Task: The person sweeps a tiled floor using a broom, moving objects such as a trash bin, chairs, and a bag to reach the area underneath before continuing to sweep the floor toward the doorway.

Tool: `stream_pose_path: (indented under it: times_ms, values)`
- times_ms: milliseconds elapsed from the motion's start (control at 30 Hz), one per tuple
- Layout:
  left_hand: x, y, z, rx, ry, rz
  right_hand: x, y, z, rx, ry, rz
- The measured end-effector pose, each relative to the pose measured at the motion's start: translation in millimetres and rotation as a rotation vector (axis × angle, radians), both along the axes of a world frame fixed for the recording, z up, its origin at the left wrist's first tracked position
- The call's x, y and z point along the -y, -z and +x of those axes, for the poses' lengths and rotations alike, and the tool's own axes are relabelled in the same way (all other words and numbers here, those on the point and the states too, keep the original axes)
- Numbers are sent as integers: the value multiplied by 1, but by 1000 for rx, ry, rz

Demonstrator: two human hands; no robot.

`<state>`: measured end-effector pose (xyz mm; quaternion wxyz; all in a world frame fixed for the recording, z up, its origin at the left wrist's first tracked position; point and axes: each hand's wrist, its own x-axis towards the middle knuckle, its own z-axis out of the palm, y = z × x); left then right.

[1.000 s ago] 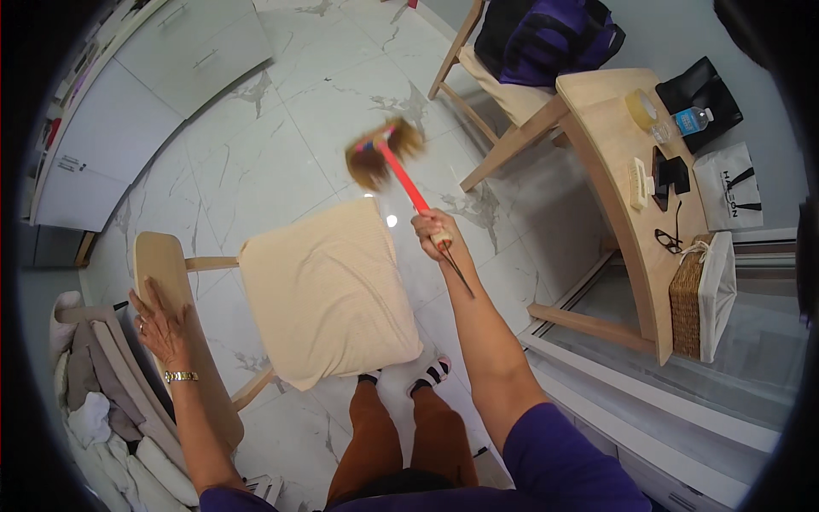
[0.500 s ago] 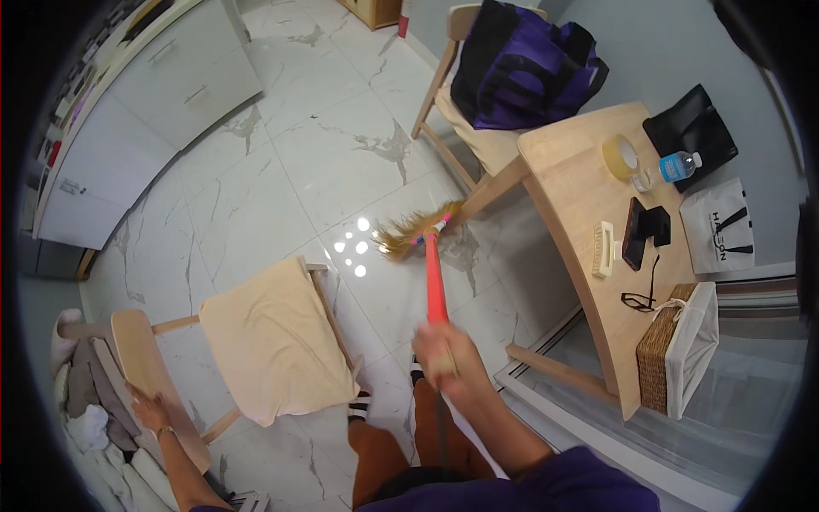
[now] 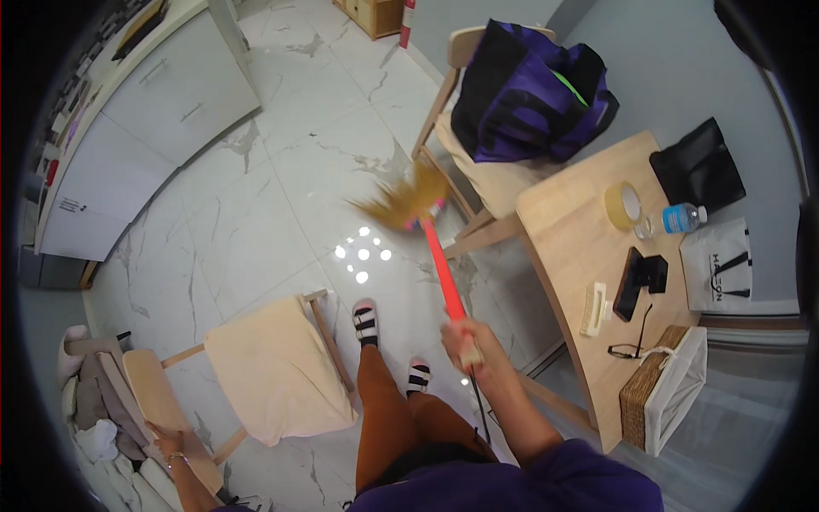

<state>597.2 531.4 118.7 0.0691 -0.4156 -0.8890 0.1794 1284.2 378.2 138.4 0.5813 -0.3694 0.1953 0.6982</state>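
Observation:
A soft broom [image 3: 443, 271] with a red handle and fanned tan bristles is gripped by my right hand [image 3: 471, 343], its fingers wrapped round the handle. The bristles, blurred by motion, are over the tiled floor beside a wooden chair leg. Far to the left, my left hand [image 3: 165, 439] holds the backrest of a wooden chair [image 3: 155, 401] that has a cream-covered seat. Its fingers are partly hidden at the backrest's edge.
At right, a wooden table [image 3: 554, 222] bears tape, a bottle, a brush, glasses and a wicker basket [image 3: 636, 401]. Beyond it, a second chair holds a purple-black bag [image 3: 529, 94]. White cabinets [image 3: 145, 136] line the left. Folded cloths [image 3: 98, 427] lie near my left hand.
The broom's bristles have swept away from me and slightly left, fanning out. My right hand has shifted right with the handle. My left hand stays at the chair's backrest; my feet show more fully.

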Motion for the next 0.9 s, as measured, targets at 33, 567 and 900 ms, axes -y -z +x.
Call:
stream_pose_path:
  times_ms: [33,567,900]
  values:
    - [-4,1,5,16,18,-19,1,-16,-6,-56,25,-80]
    - [-65,-22,29,217,-176,-166,-453,185,69,-268,-131,313]
    - [-225,-30,255,417,504,166,-308,-89,63,326,-681,56]
